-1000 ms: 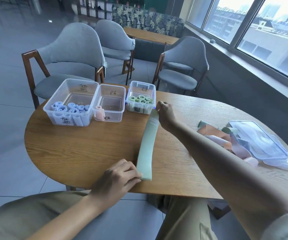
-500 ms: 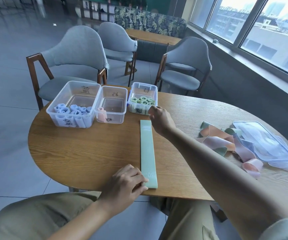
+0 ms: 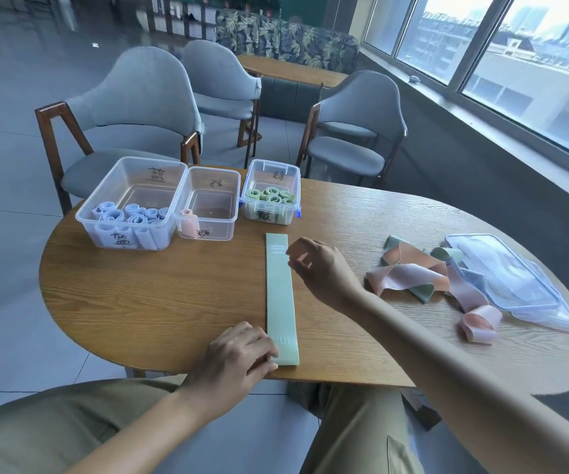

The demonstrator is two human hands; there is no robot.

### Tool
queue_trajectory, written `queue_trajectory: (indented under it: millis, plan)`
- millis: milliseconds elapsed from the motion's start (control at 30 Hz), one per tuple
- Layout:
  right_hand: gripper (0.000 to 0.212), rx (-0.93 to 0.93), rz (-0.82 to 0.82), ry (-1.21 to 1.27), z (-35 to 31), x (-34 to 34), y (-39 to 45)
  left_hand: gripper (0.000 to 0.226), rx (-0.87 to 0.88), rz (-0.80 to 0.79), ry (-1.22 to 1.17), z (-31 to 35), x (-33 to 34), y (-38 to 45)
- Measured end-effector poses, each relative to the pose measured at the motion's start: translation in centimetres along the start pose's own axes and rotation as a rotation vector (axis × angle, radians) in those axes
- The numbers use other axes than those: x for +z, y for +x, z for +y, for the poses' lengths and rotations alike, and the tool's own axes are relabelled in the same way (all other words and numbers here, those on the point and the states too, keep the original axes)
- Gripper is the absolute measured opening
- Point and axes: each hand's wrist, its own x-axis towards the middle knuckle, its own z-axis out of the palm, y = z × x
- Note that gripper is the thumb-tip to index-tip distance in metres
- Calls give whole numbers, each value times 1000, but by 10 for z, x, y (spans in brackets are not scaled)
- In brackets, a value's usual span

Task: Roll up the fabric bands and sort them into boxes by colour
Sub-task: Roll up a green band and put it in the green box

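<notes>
A long green band lies flat and straight on the wooden table, running from the boxes toward me. My left hand rests its fingertips on the band's near end by the table edge. My right hand hovers just right of the band's far end, fingers loosely curled, holding nothing. Three clear boxes stand at the back: the left box holds blue rolls, the middle box holds one pink roll, and the right box holds green rolls.
A heap of loose pink, orange and green bands lies to the right, with a pink loop nearer me. Clear box lids are stacked beyond them. Grey chairs stand behind the table.
The green band, held stretched above the table a second ago, now lies flat. My right hand has let go of its far end and drawn back toward me.
</notes>
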Motion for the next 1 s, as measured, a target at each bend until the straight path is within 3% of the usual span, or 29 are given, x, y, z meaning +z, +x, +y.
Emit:
queue_trajectory:
  millis: [133, 433, 700, 1000]
  plan:
    - [2, -17, -70, 44, -7, 3, -48, 10, 18, -5, 21, -1, 1, 0]
    - [5, -27, -144, 10, -13, 24, -131, 10, 23, -8, 59, 2, 0, -2]
    - [22, -68, -111, -42, -8, 36, -149, 12, -84, -70, 18, 6, -1, 0]
    - [7, -80, -74, -61, -8, 40, -147, 12, -248, -59, 2, 14, 3, 3]
